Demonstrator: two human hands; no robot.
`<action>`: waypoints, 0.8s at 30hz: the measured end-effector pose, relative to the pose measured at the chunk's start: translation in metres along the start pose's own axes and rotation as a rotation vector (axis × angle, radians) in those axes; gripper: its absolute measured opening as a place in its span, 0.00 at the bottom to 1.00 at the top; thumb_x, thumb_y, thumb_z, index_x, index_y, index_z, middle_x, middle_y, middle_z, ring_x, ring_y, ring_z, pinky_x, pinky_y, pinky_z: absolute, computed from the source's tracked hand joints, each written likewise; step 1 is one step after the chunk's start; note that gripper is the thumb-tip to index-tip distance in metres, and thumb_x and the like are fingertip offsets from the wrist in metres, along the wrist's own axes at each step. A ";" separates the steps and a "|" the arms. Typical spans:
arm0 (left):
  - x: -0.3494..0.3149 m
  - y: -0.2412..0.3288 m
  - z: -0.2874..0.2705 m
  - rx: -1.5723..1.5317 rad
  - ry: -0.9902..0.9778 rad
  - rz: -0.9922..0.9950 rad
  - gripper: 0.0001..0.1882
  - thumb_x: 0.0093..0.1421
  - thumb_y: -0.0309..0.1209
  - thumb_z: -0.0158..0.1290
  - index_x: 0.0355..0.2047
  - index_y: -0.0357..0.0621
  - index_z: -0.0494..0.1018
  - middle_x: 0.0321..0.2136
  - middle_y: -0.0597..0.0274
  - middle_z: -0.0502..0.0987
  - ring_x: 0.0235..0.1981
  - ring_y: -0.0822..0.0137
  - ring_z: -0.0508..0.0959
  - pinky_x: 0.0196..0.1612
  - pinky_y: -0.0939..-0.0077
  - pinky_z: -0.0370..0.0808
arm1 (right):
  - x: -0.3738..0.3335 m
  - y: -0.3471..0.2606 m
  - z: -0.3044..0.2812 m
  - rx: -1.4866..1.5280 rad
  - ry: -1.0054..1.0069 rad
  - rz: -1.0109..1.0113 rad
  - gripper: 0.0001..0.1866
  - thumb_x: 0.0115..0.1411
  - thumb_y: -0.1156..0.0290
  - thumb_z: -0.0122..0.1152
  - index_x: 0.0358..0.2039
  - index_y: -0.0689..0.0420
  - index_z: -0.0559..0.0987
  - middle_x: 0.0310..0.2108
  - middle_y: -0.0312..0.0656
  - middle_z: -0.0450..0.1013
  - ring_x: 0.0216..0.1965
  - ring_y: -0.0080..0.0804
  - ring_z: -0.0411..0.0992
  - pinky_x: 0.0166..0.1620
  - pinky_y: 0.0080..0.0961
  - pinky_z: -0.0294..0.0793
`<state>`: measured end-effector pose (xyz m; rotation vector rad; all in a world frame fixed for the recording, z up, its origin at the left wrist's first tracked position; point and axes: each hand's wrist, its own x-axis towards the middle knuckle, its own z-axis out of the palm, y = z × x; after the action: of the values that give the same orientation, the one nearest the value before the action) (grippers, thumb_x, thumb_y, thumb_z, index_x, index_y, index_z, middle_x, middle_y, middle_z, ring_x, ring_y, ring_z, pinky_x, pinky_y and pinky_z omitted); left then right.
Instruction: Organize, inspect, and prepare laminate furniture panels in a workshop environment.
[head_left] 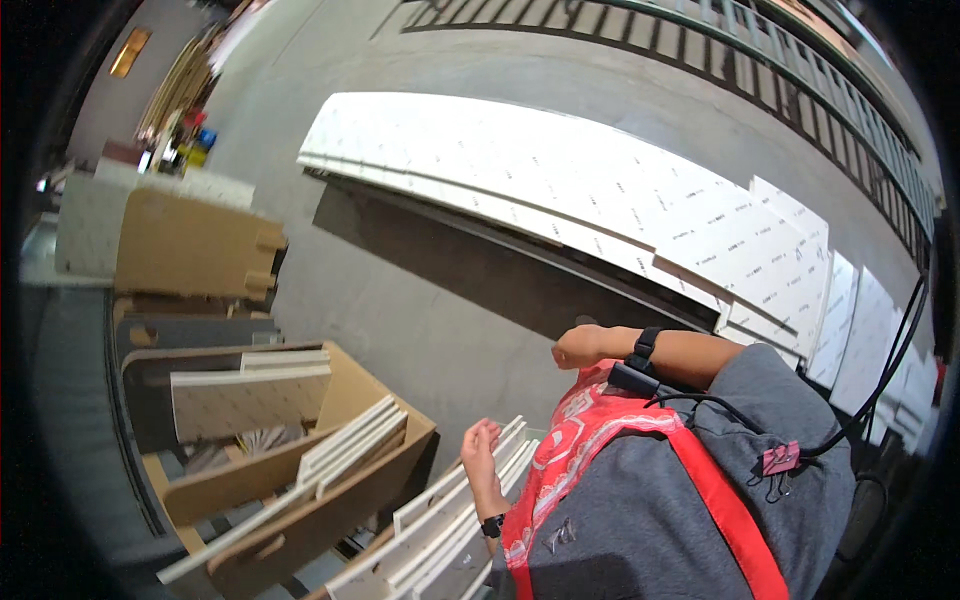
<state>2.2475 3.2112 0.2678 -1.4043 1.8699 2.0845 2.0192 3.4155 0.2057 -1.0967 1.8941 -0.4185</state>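
Note:
My left hand (481, 446) is raised beside my waist, its fingers loosely curled and a little apart, with nothing visible in it. Close by it, several narrow white-edged boards (437, 540) lean together. My right hand (578, 346) is bent in across the front of my body, closed like a fist, and nothing shows from it. Beyond that hand lies a long, low stack of white panels (560, 160) covered with a repeated printed pattern. Neither hand touches the boards or the stack.
At left stands a wooden bin (375, 450) with dividers, holding white-edged boards (250, 400). Behind it are a brown board (190, 245) and other sheets. More white panels (860, 320) stand at right. A metal railing (800, 75) runs along the far right. A black cable (890, 360) hangs by my right shoulder.

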 end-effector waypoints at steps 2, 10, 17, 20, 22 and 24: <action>0.020 0.026 0.032 0.065 -0.061 -0.013 0.15 0.64 0.35 0.46 0.44 0.37 0.70 0.36 0.58 0.76 0.36 0.70 0.77 0.40 0.79 0.72 | -0.012 0.025 -0.012 0.051 0.093 0.034 0.13 0.50 0.63 0.50 0.29 0.57 0.80 0.30 0.52 0.75 0.34 0.51 0.74 0.36 0.41 0.73; 0.083 0.088 0.150 0.373 -0.507 0.032 0.15 0.64 0.35 0.46 0.45 0.36 0.70 0.37 0.57 0.76 0.37 0.70 0.76 0.40 0.79 0.72 | -0.100 0.095 -0.024 0.349 0.481 0.350 0.13 0.53 0.61 0.53 0.33 0.55 0.78 0.32 0.49 0.75 0.36 0.48 0.74 0.39 0.41 0.72; 0.124 0.101 0.223 0.640 -0.828 0.055 0.16 0.63 0.36 0.47 0.45 0.37 0.70 0.36 0.58 0.76 0.38 0.71 0.76 0.41 0.80 0.71 | -0.175 0.105 0.041 0.598 0.793 0.612 0.13 0.54 0.60 0.54 0.32 0.56 0.77 0.32 0.48 0.75 0.36 0.47 0.73 0.40 0.39 0.72; 0.137 0.102 0.257 0.694 -0.968 0.076 0.15 0.63 0.36 0.47 0.44 0.37 0.71 0.36 0.59 0.77 0.37 0.72 0.76 0.41 0.80 0.71 | -0.185 0.100 0.083 0.747 0.915 0.648 0.14 0.54 0.61 0.56 0.32 0.59 0.77 0.29 0.45 0.76 0.34 0.40 0.75 0.38 0.34 0.73; 0.138 0.100 0.275 0.715 -1.032 0.065 0.15 0.63 0.36 0.47 0.44 0.38 0.71 0.36 0.59 0.77 0.36 0.72 0.76 0.41 0.81 0.71 | -0.182 0.097 0.108 1.012 0.965 0.622 0.14 0.55 0.62 0.56 0.34 0.60 0.76 0.29 0.44 0.76 0.32 0.35 0.74 0.36 0.31 0.73; 0.133 0.098 0.295 0.746 -1.112 0.099 0.14 0.63 0.35 0.47 0.43 0.38 0.71 0.36 0.60 0.77 0.35 0.73 0.76 0.41 0.82 0.71 | -0.181 0.095 0.118 1.268 0.991 0.576 0.13 0.57 0.63 0.56 0.35 0.61 0.76 0.29 0.42 0.75 0.30 0.30 0.74 0.34 0.28 0.74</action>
<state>1.9406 3.3478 0.2315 0.0524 1.7812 1.3583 2.1063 3.6328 0.1733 0.6125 1.9419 -1.6886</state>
